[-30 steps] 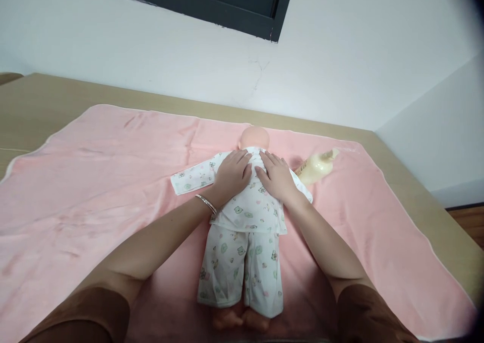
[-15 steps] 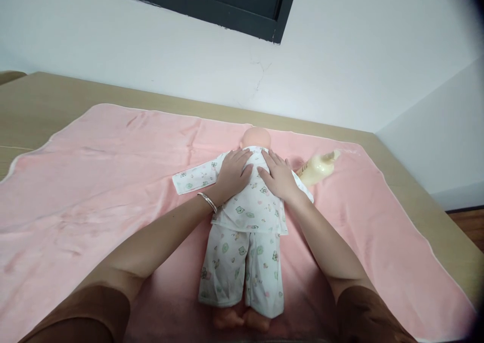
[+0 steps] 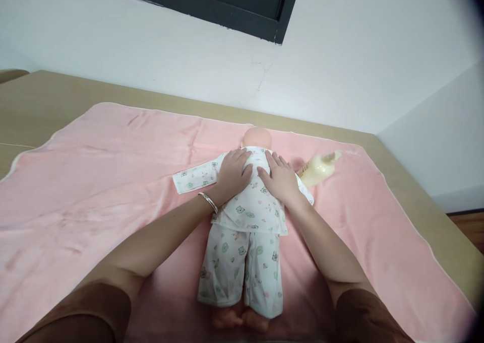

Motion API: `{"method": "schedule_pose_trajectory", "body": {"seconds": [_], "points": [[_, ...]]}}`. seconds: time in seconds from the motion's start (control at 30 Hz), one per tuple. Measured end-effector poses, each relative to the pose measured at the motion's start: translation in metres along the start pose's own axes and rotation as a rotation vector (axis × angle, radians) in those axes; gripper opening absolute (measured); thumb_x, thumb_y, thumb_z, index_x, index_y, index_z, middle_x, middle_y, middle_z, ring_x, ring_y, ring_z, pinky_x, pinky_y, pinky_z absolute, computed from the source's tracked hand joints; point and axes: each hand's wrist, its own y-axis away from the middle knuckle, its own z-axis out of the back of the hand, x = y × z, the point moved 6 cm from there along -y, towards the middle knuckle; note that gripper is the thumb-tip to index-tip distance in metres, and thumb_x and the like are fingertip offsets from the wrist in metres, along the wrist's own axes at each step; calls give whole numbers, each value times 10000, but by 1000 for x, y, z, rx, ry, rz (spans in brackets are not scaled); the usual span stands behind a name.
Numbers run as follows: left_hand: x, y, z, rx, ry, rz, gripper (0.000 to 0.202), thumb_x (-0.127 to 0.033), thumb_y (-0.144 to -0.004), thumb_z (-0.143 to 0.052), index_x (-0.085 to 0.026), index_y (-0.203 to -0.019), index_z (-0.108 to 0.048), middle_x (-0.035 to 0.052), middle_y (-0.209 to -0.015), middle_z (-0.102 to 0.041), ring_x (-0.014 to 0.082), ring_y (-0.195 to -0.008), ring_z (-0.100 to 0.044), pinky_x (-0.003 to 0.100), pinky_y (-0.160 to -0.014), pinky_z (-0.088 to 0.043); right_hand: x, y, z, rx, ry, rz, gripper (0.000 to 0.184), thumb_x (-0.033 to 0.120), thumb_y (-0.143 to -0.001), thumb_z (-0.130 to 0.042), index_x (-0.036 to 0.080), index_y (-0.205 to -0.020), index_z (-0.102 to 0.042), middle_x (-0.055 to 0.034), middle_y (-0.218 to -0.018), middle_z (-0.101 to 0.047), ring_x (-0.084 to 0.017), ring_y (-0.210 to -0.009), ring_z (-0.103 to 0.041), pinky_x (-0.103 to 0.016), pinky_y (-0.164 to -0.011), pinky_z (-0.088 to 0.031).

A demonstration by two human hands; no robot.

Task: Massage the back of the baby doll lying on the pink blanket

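A baby doll [image 3: 249, 214] in white patterned pajamas lies face down, its bald head pointing away from me and its bare feet towards me. My left hand [image 3: 234, 174] rests flat on the left side of its upper back, fingers stretched out. On the right side of the back lies my right hand [image 3: 280, 176], also flat with its fingers spread a little. The doll's left-hand sleeve sticks out sideways; the other sleeve is partly hidden behind my right hand. Just beyond that sleeve, a cream-coloured pump bottle [image 3: 319, 169] lies on its side.
A pink blanket [image 3: 113, 182] with a pale edge spreads under the doll, slightly wrinkled. It covers much of a wooden table [image 3: 60, 88]. Behind the table stands a white wall [image 3: 189, 56] with a dark window frame [image 3: 227, 10].
My right hand's fingers have shifted very slightly on the doll's back. The doll, bottle and my left hand stay in place.
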Motion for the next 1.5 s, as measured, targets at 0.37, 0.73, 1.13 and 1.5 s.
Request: {"method": "schedule_pose_trajectory", "body": {"seconds": [0.37, 0.73, 1.13, 1.5], "points": [[-11, 2, 10, -79, 20, -122, 270, -209, -928, -469, -196, -1066, -701, 89, -1150, -729, 236, -1146, -647, 452, -1025, -506, 19, 12, 6, -19, 80, 53, 566, 352, -1035, -272, 188, -1577, -281, -178, -1593, -359, -376, -1467, -327, -623, -1155, -234], [-8, 4, 14, -108, -17, 23, 280, -193, -899, -484, -165, -1074, -702, 101, -1160, -727, 252, -1117, -639, 451, -1019, -511, 17, 13, 0, -46, 27, 13, 562, 348, -1024, -305, 177, -1559, -329, -171, -1592, -365, -363, -1477, -315, -587, -1173, -244], [-4, 4, 10, -92, -25, 50, 334, -226, -899, -480, -137, -1149, -681, 131, -1212, -707, 277, -1156, -620, 471, -1062, -484, 7, 6, -6, -47, -99, -1, 585, 399, -1017, -329, 208, -1570, -305, -132, -1626, -308, -340, -1513, -241, -595, -1196, -206], [-3, 3, 5, -23, -36, 38, 455, -259, -934, -429, -100, -1342, -556, 164, -1327, -646, 313, -1283, -550, 513, -1098, -434, 3, 1, -3, -33, -78, -14, 607, 439, -1006, -363, 193, -1561, -330, -165, -1602, -348, -390, -1486, -292, -598, -1181, -231]]}}
